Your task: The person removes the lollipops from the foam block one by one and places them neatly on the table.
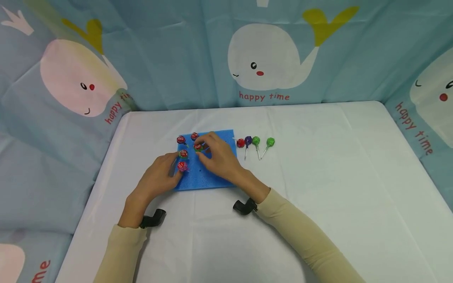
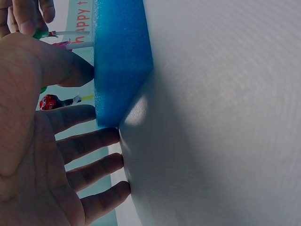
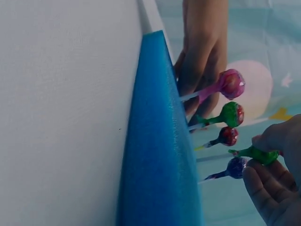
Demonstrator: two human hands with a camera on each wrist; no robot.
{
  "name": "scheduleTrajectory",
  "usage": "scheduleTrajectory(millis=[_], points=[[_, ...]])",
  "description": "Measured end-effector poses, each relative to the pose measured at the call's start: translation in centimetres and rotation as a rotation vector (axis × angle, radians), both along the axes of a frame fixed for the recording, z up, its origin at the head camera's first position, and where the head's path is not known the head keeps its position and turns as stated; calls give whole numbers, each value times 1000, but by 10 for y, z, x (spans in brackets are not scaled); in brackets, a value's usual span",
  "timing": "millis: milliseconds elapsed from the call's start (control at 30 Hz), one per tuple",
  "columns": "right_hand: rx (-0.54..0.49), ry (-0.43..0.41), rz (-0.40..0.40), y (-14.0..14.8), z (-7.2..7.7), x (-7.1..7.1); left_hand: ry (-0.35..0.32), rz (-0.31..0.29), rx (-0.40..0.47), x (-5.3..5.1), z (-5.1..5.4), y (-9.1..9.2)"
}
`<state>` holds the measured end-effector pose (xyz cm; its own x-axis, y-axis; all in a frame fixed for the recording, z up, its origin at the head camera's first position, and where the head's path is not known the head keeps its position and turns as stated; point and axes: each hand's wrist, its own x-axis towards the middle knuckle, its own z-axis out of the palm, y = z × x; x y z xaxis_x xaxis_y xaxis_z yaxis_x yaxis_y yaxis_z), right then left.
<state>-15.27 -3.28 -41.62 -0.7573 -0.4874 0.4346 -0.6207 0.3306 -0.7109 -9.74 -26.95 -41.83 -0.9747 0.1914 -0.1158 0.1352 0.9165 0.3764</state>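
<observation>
A blue foam block (image 1: 219,179) lies on the table, with several wrapped lollipops standing in it by their sticks. Among these are a pink-wrapped lollipop (image 3: 232,84), a green-and-red one (image 3: 231,114), a dark red one (image 3: 229,136) and a purple one (image 3: 236,167). My right hand (image 1: 221,157) pinches a green-wrapped lollipop (image 3: 263,155) by its head, its stick pointing at the foam's top; whether the tip is inside I cannot tell. At the block's left edge, my left hand (image 1: 159,175) rests with fingers extended, its thumb and fingertips touching the foam.
Right of the block lie loose lollipops: a red one (image 1: 240,143), a purple one (image 1: 248,140), a green one (image 1: 256,140) and another green one (image 1: 270,142). A white cloth covers the table (image 1: 336,177). Behind hangs a whale-print curtain (image 1: 198,59).
</observation>
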Motion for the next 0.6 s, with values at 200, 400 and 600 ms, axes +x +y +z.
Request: scheduleTrajectory(millis=[200,400,600], points=[[-18,-15,0,3,5,6,-3,7,2,0,-2,0],[-30,-13,1,12,15,12,-15,-1,8,-3,0,2],[-17,-10,-2,20,18,19,-37,5,-14,-1,2,0]])
